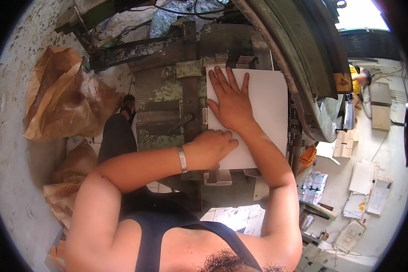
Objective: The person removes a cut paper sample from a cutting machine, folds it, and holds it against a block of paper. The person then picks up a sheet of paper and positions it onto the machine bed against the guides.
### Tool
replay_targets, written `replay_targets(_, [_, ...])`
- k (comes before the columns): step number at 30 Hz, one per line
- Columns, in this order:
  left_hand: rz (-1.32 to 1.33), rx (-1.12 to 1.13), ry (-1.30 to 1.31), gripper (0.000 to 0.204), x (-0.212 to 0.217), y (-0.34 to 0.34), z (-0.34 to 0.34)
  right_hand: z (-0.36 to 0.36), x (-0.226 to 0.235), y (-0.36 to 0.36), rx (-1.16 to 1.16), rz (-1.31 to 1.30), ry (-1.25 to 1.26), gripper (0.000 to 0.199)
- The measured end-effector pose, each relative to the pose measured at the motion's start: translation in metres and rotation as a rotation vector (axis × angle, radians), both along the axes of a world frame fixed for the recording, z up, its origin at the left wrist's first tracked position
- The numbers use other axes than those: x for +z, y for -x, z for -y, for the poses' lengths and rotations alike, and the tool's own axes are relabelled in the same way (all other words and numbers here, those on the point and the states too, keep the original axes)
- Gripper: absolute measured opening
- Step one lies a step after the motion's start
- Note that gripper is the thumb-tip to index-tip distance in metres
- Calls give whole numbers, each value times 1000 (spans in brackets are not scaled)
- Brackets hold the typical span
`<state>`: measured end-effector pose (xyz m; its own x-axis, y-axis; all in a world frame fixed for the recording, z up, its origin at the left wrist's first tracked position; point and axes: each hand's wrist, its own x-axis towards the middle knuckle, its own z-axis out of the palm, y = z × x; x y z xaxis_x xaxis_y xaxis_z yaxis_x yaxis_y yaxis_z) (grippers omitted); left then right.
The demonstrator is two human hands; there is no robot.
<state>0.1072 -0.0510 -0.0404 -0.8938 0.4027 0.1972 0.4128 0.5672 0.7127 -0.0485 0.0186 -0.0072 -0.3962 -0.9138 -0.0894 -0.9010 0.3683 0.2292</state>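
A stack or sheet of white paper lies on the bed of an old green metal machine, between small metal stops at its far and near edges. My right hand is pressed flat on the paper's far left part, fingers spread and pointing away. Close below it, my left hand rests over the paper's left edge with its fingers curled in. Whatever those fingers may hold is hidden. A silver band circles my left wrist. How thick the paper is cannot be made out from above.
A large curved machine part rises along the paper's right side. Crumpled brown paper bags stand at the left by the wall. Far right, a person in yellow, cardboard boxes and loose papers are visible.
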Motion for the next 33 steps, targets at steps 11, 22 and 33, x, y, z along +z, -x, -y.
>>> replay_targets(11, [4, -1, -22, 70, 1, -1, 4, 2, -1, 1, 11, 8, 16, 83])
replay_targets(22, [-292, 400, -588, 24, 31, -12, 63, -3, -2, 2, -2, -4, -6, 81])
replay_targets(33, [300, 942, -987, 38, -77, 30, 149, -3, 2, -1, -25, 22, -22, 81])
